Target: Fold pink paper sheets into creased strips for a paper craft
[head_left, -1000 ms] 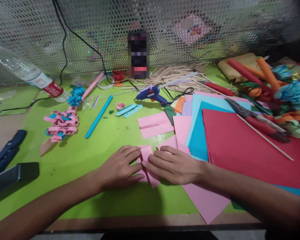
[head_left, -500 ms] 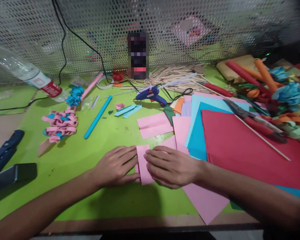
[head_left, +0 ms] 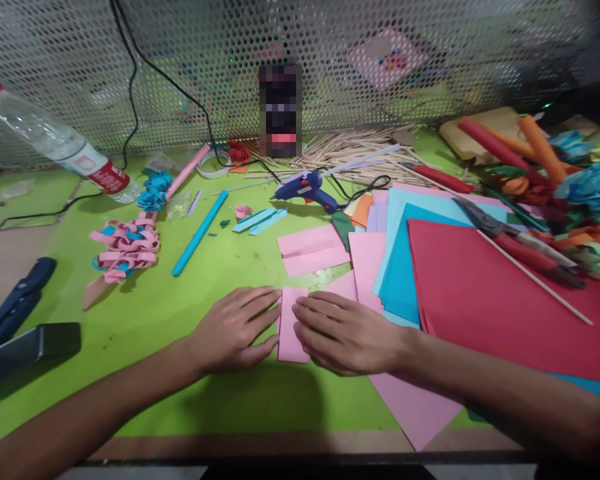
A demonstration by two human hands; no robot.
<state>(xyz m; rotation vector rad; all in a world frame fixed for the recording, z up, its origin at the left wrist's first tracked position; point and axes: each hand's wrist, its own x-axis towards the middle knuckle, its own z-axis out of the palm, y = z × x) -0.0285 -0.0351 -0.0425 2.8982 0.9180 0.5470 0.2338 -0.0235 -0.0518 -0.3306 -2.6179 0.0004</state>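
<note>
A folded piece of pink paper (head_left: pixel 291 333) lies on the green tabletop between my hands. My left hand (head_left: pixel 237 327) rests at its left edge, fingertips touching it, fingers stretched out and a little apart. Flat over the right side of the paper lies my right hand (head_left: pixel 350 332), its fingers extended and pressing down; they cover part of that side. Just beyond, a second pink paper piece (head_left: pixel 313 257) with a crease strip lies flat. More pink sheets (head_left: pixel 415 407) stick out from under my right forearm.
At right, red sheets (head_left: pixel 500 300) and blue sheets (head_left: pixel 397 287) carry pliers (head_left: pixel 520 250) and a thin stick. Farther back are a blue glue gun (head_left: pixel 307 190) and wooden sticks (head_left: pixel 350 157). At left lie a blue paper tube (head_left: pixel 200 233), a paper-chain craft (head_left: pixel 125 247), a bottle (head_left: pixel 80 157) and a stapler (head_left: pixel 17 300).
The pink paper's left edge now lies even, where a lower layer stuck out before. My left fingertips have drawn slightly off its edge. The view has shifted a little.
</note>
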